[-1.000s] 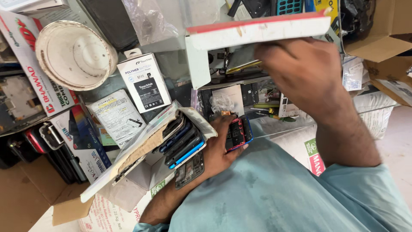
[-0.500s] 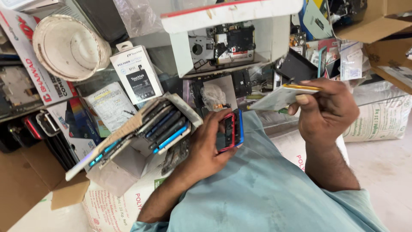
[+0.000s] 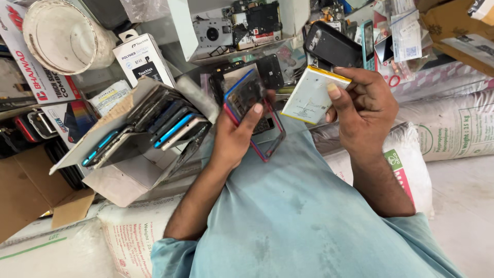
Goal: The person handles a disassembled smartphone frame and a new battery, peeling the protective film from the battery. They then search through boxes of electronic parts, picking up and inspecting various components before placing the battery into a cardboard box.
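Observation:
My left hand (image 3: 235, 138) grips an opened phone body (image 3: 246, 98) with a red and blue frame, its circuit side facing me, held over my lap. My right hand (image 3: 363, 109) pinches a flat white phone battery (image 3: 311, 97) with a yellow edge, just right of the phone and apart from it. Both sit above my light blue shirt (image 3: 288, 216).
A white cardboard box (image 3: 123, 170) with several phone frames stands at my left. A white tray (image 3: 185, 25) of circuit boards lies ahead, a black phone back (image 3: 332, 47) beside it. A white bowl (image 3: 56, 33), packaged batteries (image 3: 143, 57) and white sacks (image 3: 453, 128) surround me.
My right hand let go of the white tray, now resting ahead, and brought a flat battery down beside the phone. My left hand raised and turned the phone body upward.

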